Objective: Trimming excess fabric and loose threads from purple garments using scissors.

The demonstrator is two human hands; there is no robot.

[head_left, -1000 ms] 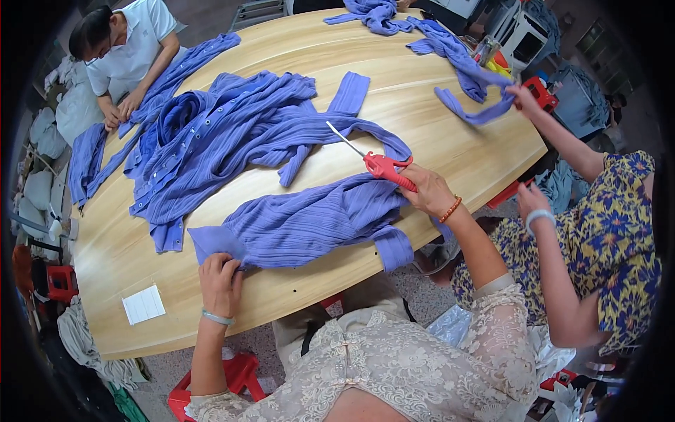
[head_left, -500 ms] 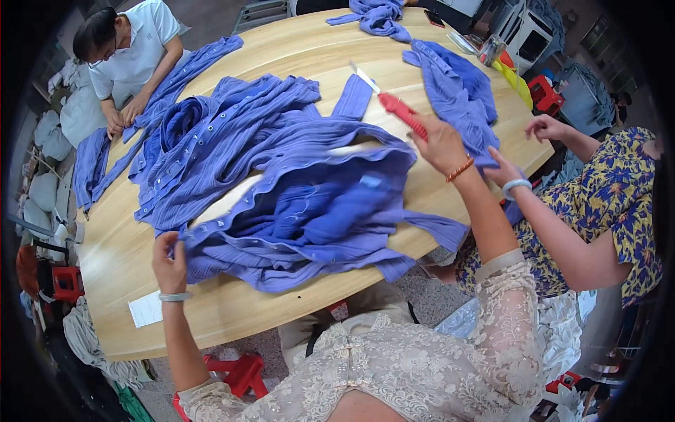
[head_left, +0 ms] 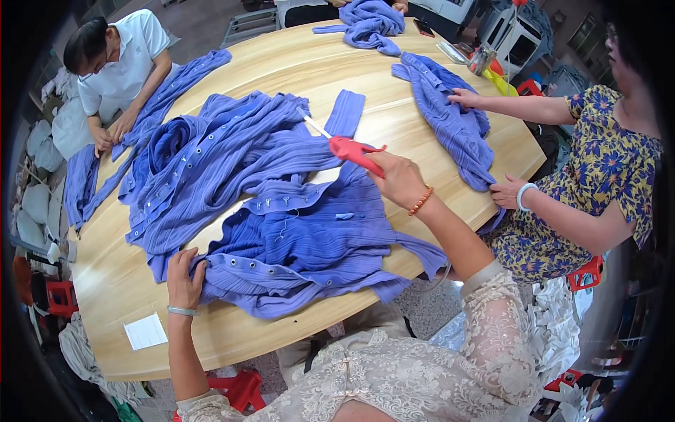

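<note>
A blue-purple ribbed cardigan (head_left: 302, 239) lies spread in front of me, its snap-studded front edges apart and its darker inside showing. My left hand (head_left: 185, 280) grips its edge at the left end, thumb and fingers closed on the cloth. My right hand (head_left: 402, 184) is closed round a red-handled tool (head_left: 354, 150), which looks like scissors, above the cardigan's far right part. Its slim pale blade points up and left over a second cardigan (head_left: 232, 155), which lies bunched just beyond. A loose thread and a small light-blue tag show on the near cardigan's inside.
At the right a person (head_left: 619, 162) touches another blue garment (head_left: 450, 119). A person in white (head_left: 126, 63) handles blue cloth at the far left. More blue cloth (head_left: 373, 24) lies at the back. A white paper (head_left: 145, 332) lies on the wooden table (head_left: 246, 344) near its left edge.
The near cardigan has settled with its inside more exposed. My right hand and the red tool have moved left and nearer. The person at the right now has both hands on the garment there.
</note>
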